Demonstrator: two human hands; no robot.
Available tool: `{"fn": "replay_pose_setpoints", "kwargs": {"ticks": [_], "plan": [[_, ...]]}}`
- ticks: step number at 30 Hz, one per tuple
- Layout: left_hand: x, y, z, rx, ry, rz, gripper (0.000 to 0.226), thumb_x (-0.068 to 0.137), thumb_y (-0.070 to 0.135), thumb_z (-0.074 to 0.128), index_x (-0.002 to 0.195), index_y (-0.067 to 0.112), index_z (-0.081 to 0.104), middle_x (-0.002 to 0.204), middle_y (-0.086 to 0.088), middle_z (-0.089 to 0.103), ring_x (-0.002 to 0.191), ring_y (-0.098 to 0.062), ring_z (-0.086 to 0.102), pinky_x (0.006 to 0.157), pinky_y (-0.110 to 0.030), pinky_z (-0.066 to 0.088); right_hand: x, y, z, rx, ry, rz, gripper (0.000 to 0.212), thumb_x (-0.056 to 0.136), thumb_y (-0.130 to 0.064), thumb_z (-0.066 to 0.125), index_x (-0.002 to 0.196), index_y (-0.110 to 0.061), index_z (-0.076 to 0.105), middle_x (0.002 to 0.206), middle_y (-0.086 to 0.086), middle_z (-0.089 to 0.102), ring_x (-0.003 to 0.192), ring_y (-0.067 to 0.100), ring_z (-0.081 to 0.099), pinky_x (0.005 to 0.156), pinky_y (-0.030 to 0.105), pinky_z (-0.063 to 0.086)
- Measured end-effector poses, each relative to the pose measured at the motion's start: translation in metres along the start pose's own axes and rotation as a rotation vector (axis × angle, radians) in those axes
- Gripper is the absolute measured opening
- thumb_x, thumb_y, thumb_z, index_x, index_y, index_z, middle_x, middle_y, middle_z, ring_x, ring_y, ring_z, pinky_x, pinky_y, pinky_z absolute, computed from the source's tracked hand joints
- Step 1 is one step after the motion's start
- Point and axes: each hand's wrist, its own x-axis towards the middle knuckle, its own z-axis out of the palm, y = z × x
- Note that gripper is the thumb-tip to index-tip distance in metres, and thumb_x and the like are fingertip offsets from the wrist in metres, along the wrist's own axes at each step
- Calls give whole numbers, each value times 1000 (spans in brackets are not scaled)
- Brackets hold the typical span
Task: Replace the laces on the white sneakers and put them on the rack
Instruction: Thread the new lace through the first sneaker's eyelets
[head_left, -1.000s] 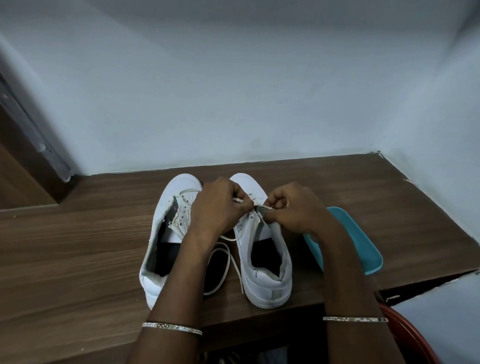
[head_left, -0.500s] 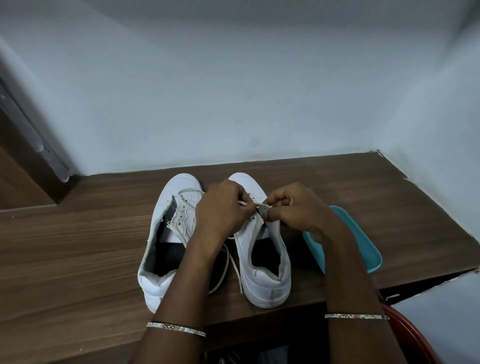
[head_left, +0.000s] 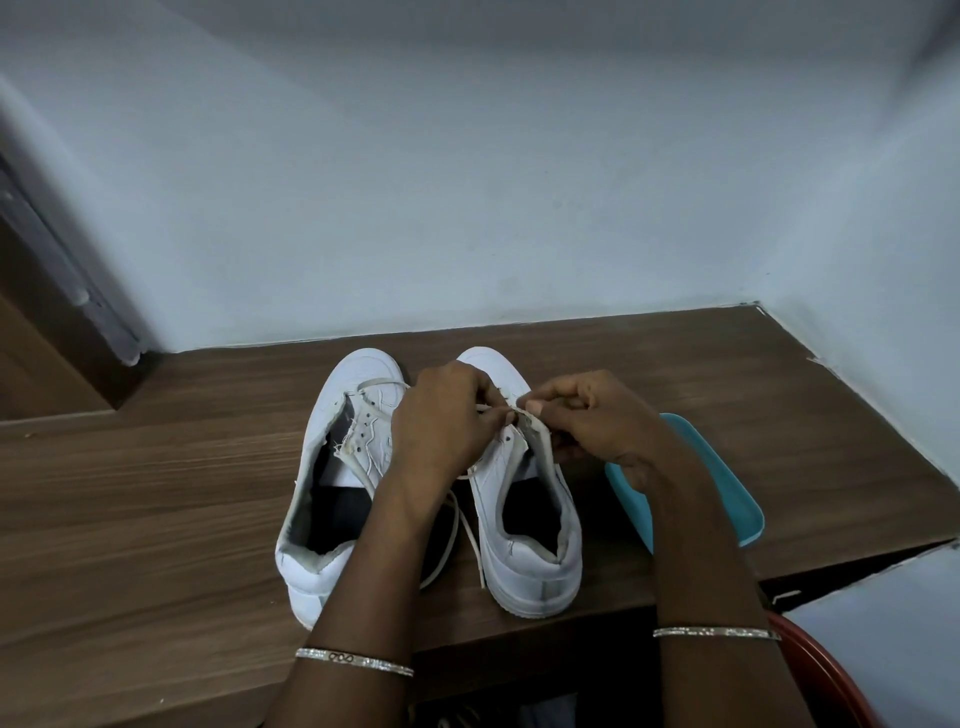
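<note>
Two white sneakers stand side by side on the wooden shelf (head_left: 156, 493), toes toward the wall. The left sneaker (head_left: 332, 467) has frayed eyelet flaps and a loose lace across its toe. Over the right sneaker (head_left: 530, 519) both hands work at the eyelets. My left hand (head_left: 441, 421) pinches a white lace (head_left: 465, 525) whose free ends trail down between the shoes. My right hand (head_left: 587, 415) pinches the eyelet flap of the right sneaker, fingertips meeting those of the left hand. Where the lace passes under my fingers is hidden.
A teal tray (head_left: 727, 488) lies on the shelf just right of the right sneaker, partly under my right forearm. A red rounded object (head_left: 826, 675) shows at the bottom right. Walls close the shelf at the back and right; a wooden frame (head_left: 52, 322) stands at the left.
Both hands have stayed over the right sneaker with small finger movements at the eyelets. The shoes and the tray have not moved.
</note>
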Motion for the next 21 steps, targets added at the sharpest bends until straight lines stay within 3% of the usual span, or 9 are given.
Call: {"fn": "replay_pose_setpoints", "kwargs": {"ticks": [4, 10, 13, 18, 21], "plan": [[2, -3, 1, -5, -1, 25, 9, 78, 36, 80, 77, 30, 74, 83, 12, 69, 85, -13, 65, 66, -29, 47, 6, 4, 10, -66, 98, -81, 7, 92, -8, 72, 89, -12, 77, 72, 5, 75, 61, 6, 69, 57, 22, 54], [0, -4, -1, -95, 3, 0, 11, 71, 34, 87, 74, 31, 77, 75, 12, 68, 77, -12, 62, 63, -26, 41, 9, 8, 12, 13, 114, -79, 5, 88, -3, 75, 89, -8, 77, 80, 16, 76, 66, 15, 72, 59, 21, 56], [-1, -5, 0, -153, -15, -36, 14, 67, 34, 90, 67, 33, 76, 63, 16, 65, 66, -4, 58, 59, -25, 40, 10, 10, 13, 51, 91, -51, 6, 87, -2, 75, 91, -6, 77, 80, 14, 77, 69, 16, 74, 62, 23, 57], [-1, -8, 6, -207, -16, -91, 17, 63, 33, 91, 68, 27, 77, 68, 11, 70, 73, -4, 63, 59, -24, 41, 11, 11, 15, 84, 87, -16, 6, 87, 0, 74, 92, -3, 76, 76, 10, 76, 66, 14, 72, 60, 21, 56], [0, -9, 6, -242, -21, -68, 23, 61, 30, 93, 68, 23, 73, 67, 12, 67, 67, -2, 59, 62, -26, 41, 10, 10, 17, 83, 112, 6, 5, 90, -2, 72, 94, 1, 74, 75, 9, 74, 63, 11, 68, 57, 18, 53]]}}
